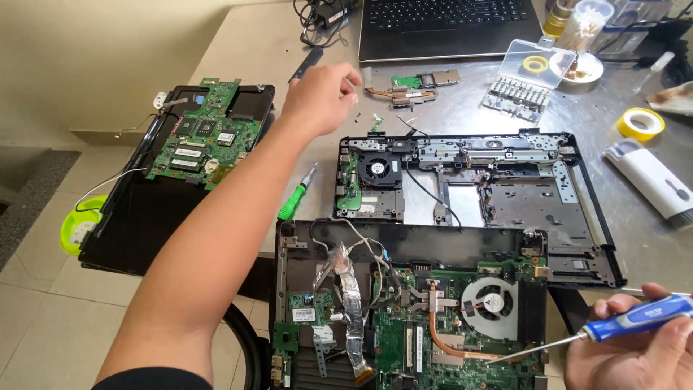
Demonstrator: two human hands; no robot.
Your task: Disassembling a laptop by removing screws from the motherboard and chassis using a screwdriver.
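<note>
My left hand (321, 94) reaches out over the metal table (462, 108), fingers pinched together near a copper heat pipe part (401, 92); anything held between the fingertips is too small to tell. My right hand (639, 347) grips a blue-handled screwdriver (628, 321), its tip resting on the near opened laptop's green motherboard (433, 339) beside the cooling fan (491, 303). A second stripped laptop base (505, 195) with its own fan (377, 170) lies just beyond.
A green screwdriver (297, 196) lies left of the stripped base. A loose motherboard (206, 137) rests on a black lid at the left. At the back are a closed-keyboard laptop (447, 25), a clear screw box (530, 72), yellow tape rolls (640, 123) and a white brush tool (653, 177).
</note>
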